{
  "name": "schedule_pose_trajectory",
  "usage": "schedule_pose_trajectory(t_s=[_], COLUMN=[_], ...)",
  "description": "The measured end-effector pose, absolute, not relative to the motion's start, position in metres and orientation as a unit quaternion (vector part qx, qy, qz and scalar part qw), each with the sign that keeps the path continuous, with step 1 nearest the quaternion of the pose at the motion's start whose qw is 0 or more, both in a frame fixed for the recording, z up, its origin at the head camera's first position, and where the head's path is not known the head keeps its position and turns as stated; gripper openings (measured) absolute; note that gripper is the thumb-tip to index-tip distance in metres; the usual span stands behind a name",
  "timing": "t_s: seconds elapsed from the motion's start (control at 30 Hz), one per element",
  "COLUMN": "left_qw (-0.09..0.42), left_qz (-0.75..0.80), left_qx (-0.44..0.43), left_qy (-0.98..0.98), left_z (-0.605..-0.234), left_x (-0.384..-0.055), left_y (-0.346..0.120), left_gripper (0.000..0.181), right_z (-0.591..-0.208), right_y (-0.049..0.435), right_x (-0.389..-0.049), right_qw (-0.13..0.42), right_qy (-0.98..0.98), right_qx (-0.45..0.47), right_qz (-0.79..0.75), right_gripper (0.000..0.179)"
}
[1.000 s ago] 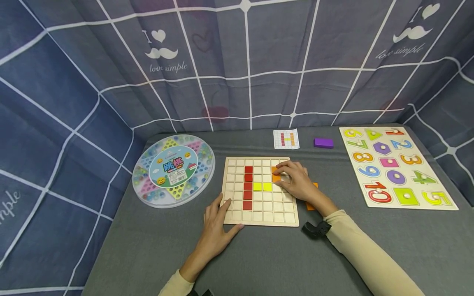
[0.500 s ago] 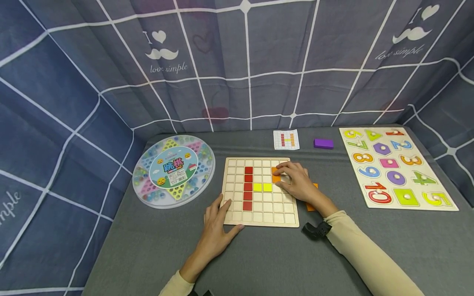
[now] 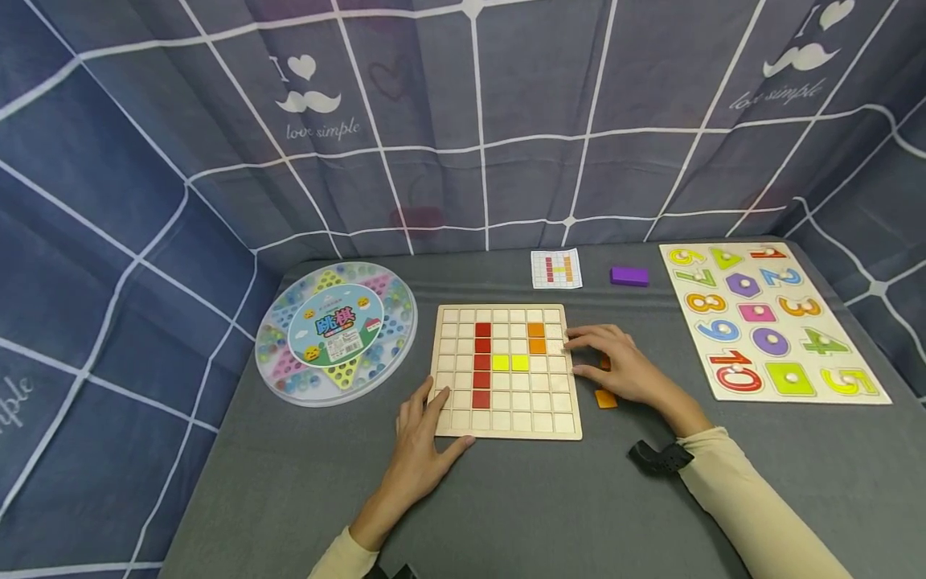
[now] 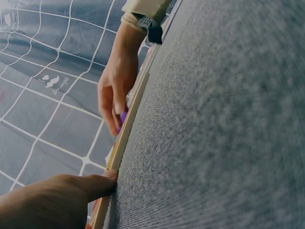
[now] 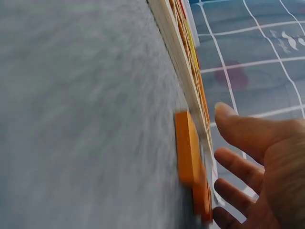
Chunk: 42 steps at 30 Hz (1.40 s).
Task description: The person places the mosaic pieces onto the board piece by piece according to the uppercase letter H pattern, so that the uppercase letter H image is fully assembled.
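A wooden grid board [image 3: 522, 421] lies on the grey cloth. A column of red squares [image 3: 481, 362], two yellow squares [image 3: 510, 363] and two orange squares [image 3: 536, 338] sit in its cells. My left hand [image 3: 419, 442] rests at the board's near-left corner, fingers along the left edge. Its thumb [image 4: 102, 185] presses the front edge in the left wrist view. Just right of the board, my right hand [image 3: 628, 366] holds nothing, its fingers apart. Below it lie loose orange blocks [image 5: 188, 148], partly hidden by the hand in the head view.
Behind the board are a small pattern card [image 3: 556, 269] and a purple block [image 3: 629, 277]. To the left lies a round Chinese checkers box [image 3: 394, 354]. A number puzzle board [image 3: 731, 330] lies at the right. A grid-patterned curtain [image 3: 434, 193] surrounds the table.
My right hand has let go of the orange squares and moved right, off the board, over the loose orange blocks. The left hand has stayed in place.
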<state>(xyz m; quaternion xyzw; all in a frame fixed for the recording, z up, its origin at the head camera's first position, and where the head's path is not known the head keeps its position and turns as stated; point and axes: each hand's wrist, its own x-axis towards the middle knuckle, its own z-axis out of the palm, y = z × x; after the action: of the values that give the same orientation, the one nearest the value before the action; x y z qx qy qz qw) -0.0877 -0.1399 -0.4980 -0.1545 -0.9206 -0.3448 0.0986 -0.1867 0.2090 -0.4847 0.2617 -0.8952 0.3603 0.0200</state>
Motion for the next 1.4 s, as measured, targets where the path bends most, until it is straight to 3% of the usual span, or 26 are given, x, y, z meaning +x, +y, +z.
schedule_pose_trajectory(t_s=[0.37,0.8,1.0,1.4], left_qw=[0.094,0.101,0.109,0.099], left_qz=[-0.339,-0.338,-0.338,-0.338], left_qx=[-0.151,-0.156,-0.156,-0.152], left_qy=[-0.924,-0.923,-0.922,-0.924], left_z=[-0.498,-0.5,-0.501,-0.499], left_x=[-0.088,-0.088,-0.087,-0.088], left_y=[-0.141,-0.14,-0.141,-0.14], left_gripper=[0.079,0.078,0.079,0.079], right_z=[-0.49,-0.482,-0.481,-0.487], right_y=[0.235,0.256,0.257,0.259], right_x=[-0.168,-0.164,-0.164,-0.167], right_qw=[-0.018,-0.146,-0.149,-0.124], right_qy=[-0.893,-0.872,-0.868,-0.864], right_qx=[0.265,0.299,0.306,0.307], right_qz=[0.363,0.36,0.361,0.379], right_gripper=[0.043,0.067,0.063,0.038])
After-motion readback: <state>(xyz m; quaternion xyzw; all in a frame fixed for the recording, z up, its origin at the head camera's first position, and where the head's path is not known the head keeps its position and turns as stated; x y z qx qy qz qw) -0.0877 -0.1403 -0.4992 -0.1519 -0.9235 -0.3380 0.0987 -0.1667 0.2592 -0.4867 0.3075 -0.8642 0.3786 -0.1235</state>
